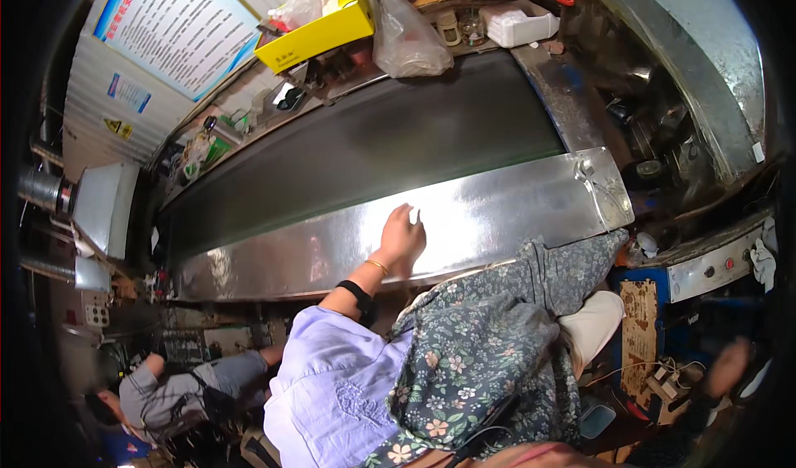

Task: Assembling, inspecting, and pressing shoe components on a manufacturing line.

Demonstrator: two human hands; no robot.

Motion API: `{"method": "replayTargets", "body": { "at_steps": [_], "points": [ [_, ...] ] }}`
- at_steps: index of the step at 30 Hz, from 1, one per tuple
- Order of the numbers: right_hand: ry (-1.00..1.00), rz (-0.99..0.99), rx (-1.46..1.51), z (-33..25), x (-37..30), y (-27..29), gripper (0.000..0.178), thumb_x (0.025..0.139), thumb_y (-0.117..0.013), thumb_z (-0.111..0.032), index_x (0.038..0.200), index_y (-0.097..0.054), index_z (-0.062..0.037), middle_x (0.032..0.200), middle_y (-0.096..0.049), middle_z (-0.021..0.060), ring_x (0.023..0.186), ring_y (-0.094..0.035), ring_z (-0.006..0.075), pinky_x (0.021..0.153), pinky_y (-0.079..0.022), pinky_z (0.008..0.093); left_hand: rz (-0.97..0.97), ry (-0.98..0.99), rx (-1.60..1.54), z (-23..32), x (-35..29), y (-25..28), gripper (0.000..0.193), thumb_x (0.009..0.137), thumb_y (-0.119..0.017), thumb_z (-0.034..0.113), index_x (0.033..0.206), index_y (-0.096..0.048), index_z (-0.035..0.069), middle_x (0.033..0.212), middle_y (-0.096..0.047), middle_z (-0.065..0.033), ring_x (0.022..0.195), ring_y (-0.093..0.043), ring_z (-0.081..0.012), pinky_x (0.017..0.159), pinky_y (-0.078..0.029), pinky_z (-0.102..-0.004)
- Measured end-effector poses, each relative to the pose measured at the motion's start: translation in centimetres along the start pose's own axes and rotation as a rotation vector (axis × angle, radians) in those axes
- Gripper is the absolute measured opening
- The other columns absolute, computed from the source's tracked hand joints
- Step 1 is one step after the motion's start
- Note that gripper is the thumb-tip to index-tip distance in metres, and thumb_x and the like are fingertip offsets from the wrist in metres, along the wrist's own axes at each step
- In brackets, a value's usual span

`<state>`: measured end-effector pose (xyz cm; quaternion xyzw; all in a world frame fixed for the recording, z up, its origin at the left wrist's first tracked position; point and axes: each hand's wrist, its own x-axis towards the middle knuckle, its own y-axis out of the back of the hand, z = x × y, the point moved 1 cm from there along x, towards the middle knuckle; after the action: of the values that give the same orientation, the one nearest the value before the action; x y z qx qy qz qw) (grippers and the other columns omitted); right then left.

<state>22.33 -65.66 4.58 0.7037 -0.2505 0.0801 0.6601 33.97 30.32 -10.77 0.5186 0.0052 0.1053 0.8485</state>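
Note:
My left hand [402, 242] is over the shiny metal ledge [290, 248] in front of the dark conveyor belt [373, 136]. Its fingers are curled, with thumb and forefinger tips close together. A small bright spot shows between the tips, too washed out by glare to name. A gold bangle and a black band circle that wrist. Far off to the lower right, my right hand [730, 367] is smeared by motion, so its fingers cannot be read. It is nearest to a blue machine cabinet [647, 281] and some small blocks with wires [667, 381].
A yellow box [319, 37] and a clear plastic bag [406, 33] stand along the belt's far edge, near a white foam box [518, 24]. A metal tool [584, 174] lies at the ledge's right end. Another person [178, 393] sits at lower left.

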Motion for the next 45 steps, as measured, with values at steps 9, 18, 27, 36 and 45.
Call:
{"method": "replayTargets", "body": {
  "at_steps": [9,18,27,36,45],
  "points": [
    [0.188,-0.325,0.295,-38.1,-18.5,-18.0,0.030,0.084,-0.066,-0.013,0.110,-0.071,0.0022,0.117,-0.069,0.0199,0.122,-0.056,0.0401,0.110,-0.039,0.0499,-0.350,-1.029,-0.351,16.0,6.4,-8.2,0.041,0.088,-0.066,0.012,0.128,-0.062,0.005,0.138,-0.057,-0.0208,0.128,-0.054,-0.0396,0.109,-0.046,-0.0462],
    [0.162,-0.327,0.260,-42.3,-15.7,-15.5,0.025,0.081,-0.066,-0.014,0.099,-0.073,0.0015,0.110,-0.073,0.0152,0.119,-0.059,0.0334,0.109,-0.039,0.0465,-0.195,-0.827,-0.359,13.7,8.2,-6.1,0.032,0.086,-0.067,0.008,0.117,-0.065,0.002,0.132,-0.060,-0.0214,0.125,-0.056,-0.0422,0.105,-0.048,-0.0468],
    [0.196,-0.351,0.235,-42.2,-14.5,-15.5,0.024,0.081,-0.066,-0.013,0.098,-0.073,0.0018,0.110,-0.072,0.0134,0.116,-0.058,0.0337,0.106,-0.038,0.0468,-0.016,-0.292,-0.199,3.2,4.9,-2.0,0.032,0.087,-0.064,0.008,0.119,-0.066,0.006,0.139,-0.054,-0.0239,0.133,-0.049,-0.0442,0.110,-0.045,-0.0477],
    [0.178,-0.331,0.259,-42.3,-15.2,-14.8,0.024,0.083,-0.066,-0.014,0.101,-0.072,0.0008,0.110,-0.072,0.0140,0.117,-0.057,0.0341,0.106,-0.037,0.0474,0.200,0.023,0.643,-11.2,9.4,9.8,0.048,0.076,-0.070,0.014,0.124,-0.066,0.009,0.149,-0.050,-0.0169,0.146,-0.036,-0.0383,0.120,-0.026,-0.0564],
    [0.072,-0.351,0.260,-40.7,-15.6,-15.3,0.025,0.081,-0.069,-0.012,0.103,-0.072,0.0007,0.112,-0.071,0.0134,0.117,-0.058,0.0344,0.104,-0.040,0.0473,0.242,1.328,0.538,-24.6,-3.4,24.8,0.059,0.086,-0.056,0.047,0.120,-0.072,0.002,0.133,-0.064,-0.0218,0.128,-0.059,-0.0369,0.108,-0.046,-0.0450]
  ]
}}
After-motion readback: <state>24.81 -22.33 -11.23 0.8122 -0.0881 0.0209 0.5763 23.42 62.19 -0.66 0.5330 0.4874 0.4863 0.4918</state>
